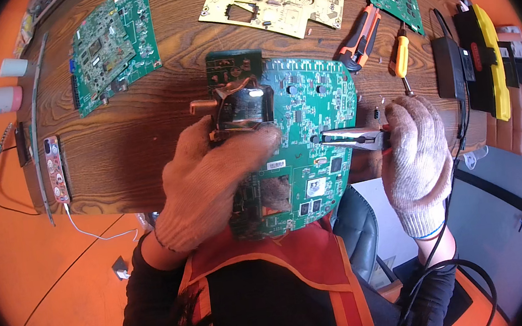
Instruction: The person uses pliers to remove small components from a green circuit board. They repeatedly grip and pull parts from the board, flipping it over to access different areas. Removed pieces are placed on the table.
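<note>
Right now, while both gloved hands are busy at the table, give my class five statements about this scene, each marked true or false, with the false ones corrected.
1. The right hand holds pliers. True.
2. The left hand is bare. False: it is gloved, and it holds the large green circuit board.
3. The tips of the pliers are close to a small dark component on that board. True.
4. The phone lies at the right end of the table. False: it lies toward the left end.
5. The yellow-handled screwdriver lies left of the utility knife. False: it lies to the right of it.
</note>
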Motion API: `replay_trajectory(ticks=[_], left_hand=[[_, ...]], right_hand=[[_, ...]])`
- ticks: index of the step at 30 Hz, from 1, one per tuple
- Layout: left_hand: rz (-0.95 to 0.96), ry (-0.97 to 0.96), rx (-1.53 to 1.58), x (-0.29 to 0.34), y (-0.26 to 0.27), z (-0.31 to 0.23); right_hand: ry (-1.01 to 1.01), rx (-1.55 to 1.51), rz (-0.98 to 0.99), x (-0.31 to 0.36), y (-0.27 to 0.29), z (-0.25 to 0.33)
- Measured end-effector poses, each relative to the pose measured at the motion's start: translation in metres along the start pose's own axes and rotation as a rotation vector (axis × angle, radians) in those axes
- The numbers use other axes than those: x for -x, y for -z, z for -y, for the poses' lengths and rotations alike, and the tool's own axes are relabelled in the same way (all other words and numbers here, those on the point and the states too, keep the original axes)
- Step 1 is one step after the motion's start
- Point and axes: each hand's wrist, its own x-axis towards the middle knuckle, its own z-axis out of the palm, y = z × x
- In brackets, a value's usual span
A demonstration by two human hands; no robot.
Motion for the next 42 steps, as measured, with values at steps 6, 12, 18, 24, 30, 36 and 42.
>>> replay_trajectory(ticks=[6, 12, 18, 24, 30, 36, 42], left_hand=[[0.051, 0.053, 0.014, 0.0, -0.001, -0.004], [-0.034, 0.037, 0.071, -0.003, 0.0, -0.001], [-0.028, 0.07, 0.004, -0.001, 0.002, -0.004], [0.02, 0.107, 0.002, -0.002, 0.001, -0.007], [-0.076, 0.072, 0.005, -0.012, 0.004, 0.003], [-0.252, -0.075, -0.098, -0.023, -0.001, 0.013], [-0.239, -0.388, -0.012, -0.013, -0.019, 0.021]], right_hand=[[0.087, 0.016, 0.04, -0.003, -0.005, -0.004], [0.115, 0.089, 0.212, 0.002, 0.003, 0.005], [0.199, 0.05, 0.066, -0.003, -0.008, -0.001], [0.107, -0.085, 0.241, 0.008, -0.009, 0.001], [-0.064, -0.252, 0.363, 0.002, -0.011, 0.01], [-0.064, -0.273, 0.274, -0.018, -0.017, 0.011], [-0.227, -0.315, 0.4, -0.03, -0.007, 0.019]])
